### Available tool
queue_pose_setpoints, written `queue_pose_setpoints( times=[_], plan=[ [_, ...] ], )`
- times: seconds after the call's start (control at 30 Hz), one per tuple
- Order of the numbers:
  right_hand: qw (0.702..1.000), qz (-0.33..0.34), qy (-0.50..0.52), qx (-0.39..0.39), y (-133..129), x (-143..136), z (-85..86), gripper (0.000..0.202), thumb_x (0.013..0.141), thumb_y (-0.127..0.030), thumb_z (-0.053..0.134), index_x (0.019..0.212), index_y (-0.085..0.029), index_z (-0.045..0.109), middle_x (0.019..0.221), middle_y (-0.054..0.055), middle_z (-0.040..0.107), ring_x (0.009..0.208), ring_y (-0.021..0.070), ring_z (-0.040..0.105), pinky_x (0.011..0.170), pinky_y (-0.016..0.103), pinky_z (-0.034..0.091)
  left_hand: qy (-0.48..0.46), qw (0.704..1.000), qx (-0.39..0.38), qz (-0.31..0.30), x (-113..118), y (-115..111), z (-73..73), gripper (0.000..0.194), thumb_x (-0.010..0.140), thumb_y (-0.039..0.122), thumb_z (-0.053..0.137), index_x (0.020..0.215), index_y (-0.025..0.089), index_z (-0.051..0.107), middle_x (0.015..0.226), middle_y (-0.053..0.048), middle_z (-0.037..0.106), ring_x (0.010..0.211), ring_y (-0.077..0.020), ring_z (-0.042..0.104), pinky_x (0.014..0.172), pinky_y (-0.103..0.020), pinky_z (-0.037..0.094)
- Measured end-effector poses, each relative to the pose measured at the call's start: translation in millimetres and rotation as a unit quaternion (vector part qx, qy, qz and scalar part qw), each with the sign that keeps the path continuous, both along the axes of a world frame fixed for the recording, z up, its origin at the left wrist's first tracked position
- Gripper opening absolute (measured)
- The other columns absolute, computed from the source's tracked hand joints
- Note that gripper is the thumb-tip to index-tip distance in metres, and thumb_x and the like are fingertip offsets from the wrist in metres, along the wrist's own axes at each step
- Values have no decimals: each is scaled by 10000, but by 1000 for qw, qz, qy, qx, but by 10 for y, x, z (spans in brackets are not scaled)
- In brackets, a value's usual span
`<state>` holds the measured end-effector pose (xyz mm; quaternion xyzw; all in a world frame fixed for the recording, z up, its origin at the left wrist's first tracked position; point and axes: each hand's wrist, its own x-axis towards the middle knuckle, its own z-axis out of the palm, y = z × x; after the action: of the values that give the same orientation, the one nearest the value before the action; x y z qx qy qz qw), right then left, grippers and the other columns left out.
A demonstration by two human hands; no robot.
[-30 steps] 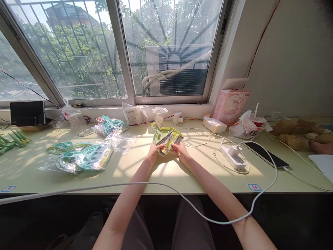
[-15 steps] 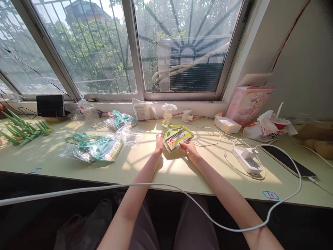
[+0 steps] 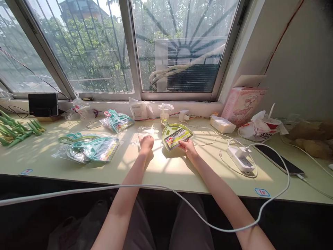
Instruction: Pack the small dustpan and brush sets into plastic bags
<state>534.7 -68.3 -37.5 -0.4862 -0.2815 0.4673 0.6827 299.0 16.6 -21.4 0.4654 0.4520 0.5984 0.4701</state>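
Note:
A green dustpan and brush set (image 3: 173, 133) with a printed card is tilted above the table, its lower right edge held in my right hand (image 3: 189, 147). Left of it, my left hand (image 3: 146, 143) is closed on a clear plastic bag (image 3: 142, 131) by the table surface. Farther left lie bagged teal and green dustpan sets (image 3: 95, 147). Another bagged group of teal and pink sets (image 3: 117, 119) sits behind them.
A white cable crosses in front of my forearms. On the right are a power strip (image 3: 240, 159), a tablet (image 3: 279, 159), a tissue pack (image 3: 222, 124) and a pink box (image 3: 241, 104). A plastic cup (image 3: 165, 111) stands behind the dustpan.
My left hand has let go of the green dustpan and moved left onto the clear bag, which has shifted right. My right hand still holds the set. The view has turned slightly.

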Motion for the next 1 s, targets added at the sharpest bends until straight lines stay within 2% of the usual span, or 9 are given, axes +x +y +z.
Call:
queue_pose_setpoints(
  times=[0.13, 0.27, 0.37, 0.43, 0.5, 0.6, 0.77, 0.83, 1.0],
  plan=[
    [1000, 17, -17, 1, 12, 24, -28, 344, 730, -153, 897, 962, -281, 677, 952, 62, 865, 1130, 371, 878, 1092, 596, 729, 156, 987, 22, 28, 78, -4, 95, 487, 766, 113, 963, 620, 278, 529, 922, -157, 766, 1610, -472, 554, 1448, -576, 231],
    [999, 32, -15, 12, 25, 79, -24, 340, 722, -165, 894, 967, -289, 693, 901, 48, 859, 1079, 370, 880, 1041, 588, 747, 183, 982, 46, -19, -19, 46, 95, 478, 570, 121, 1122, 715, 287, 698, 1097, -143, 839, 1590, -456, 584, 1475, -563, 163],
    [999, 27, -21, 14, 9, 115, 19, 319, 727, -179, 878, 975, -285, 708, 914, 55, 867, 1092, 375, 878, 1059, 580, 737, 223, 971, 74, -39, -87, 89, 71, 466, 536, 91, 1134, 803, 284, 804, 1233, -150, 871, 1519, -437, 663, 1479, -572, 180],
    [999, 29, -29, 12, -30, 136, 69, 310, 731, -191, 873, 983, -286, 720, 932, 61, 874, 1115, 376, 873, 1089, 574, 720, 249, 966, 74, -22, -119, 115, 70, 393, 611, 84, 1096, 774, 282, 798, 1186, -143, 889, 1457, -425, 715, 1453, -580, 280],
    [998, 51, -42, 12, -92, 153, 128, 318, 735, -227, 881, 1011, -291, 737, 965, 62, 884, 1129, 374, 869, 1088, 560, 714, 269, 962, 51, 13, -148, 133, 89, 282, 763, 123, 1012, 736, 273, 775, 1081, -153, 896, 1397, -422, 754, 1392, -582, 394],
    [987, 137, -76, 20, -203, 171, 217, 385, 722, -301, 929, 1070, -294, 764, 1075, 80, 898, 1111, 353, 865, 1037, 509, 717, 305, 949, 13, 76, -188, 123, 154, 107, 975, 171, 822, 887, 220, 857, 1146, -205, 900, 1392, -415, 771, 1307, -542, 492],
    [963, 237, -126, 33, -261, 163, 262, 450, 657, -336, 1003, 1060, -299, 806, 1129, 125, 891, 1015, 355, 862, 940, 511, 731, 438, 886, 28, 149, -214, 8, 280, 386, 1149, 211, 565, 1356, 127, 880, 1411, -258, 842, 1387, -391, 790, 1205, -474, 583],
    [962, 234, -135, 26, -217, 150, 225, 416, 649, -327, 1003, 1017, -304, 811, 1094, 126, 890, 1011, 366, 862, 929, 530, 738, 451, 878, 58, 148, -205, -40, 311, 410, 1160, 209, 548, 1407, 132, 865, 1479, -256, 814, 1392, -392, 788, 1179, -480, 605],
    [980, 157, -120, 22, -94, 60, 89, 400, 618, -333, 1013, 951, -313, 792, 1023, 112, 888, 1027, 379, 867, 911, 553, 754, 449, 874, 134, 131, -155, -112, 336, 446, 1151, 214, 565, 1507, 209, 833, 1666, -194, 714, 1485, -392, 730, 1168, -512, 636]
  ],
)
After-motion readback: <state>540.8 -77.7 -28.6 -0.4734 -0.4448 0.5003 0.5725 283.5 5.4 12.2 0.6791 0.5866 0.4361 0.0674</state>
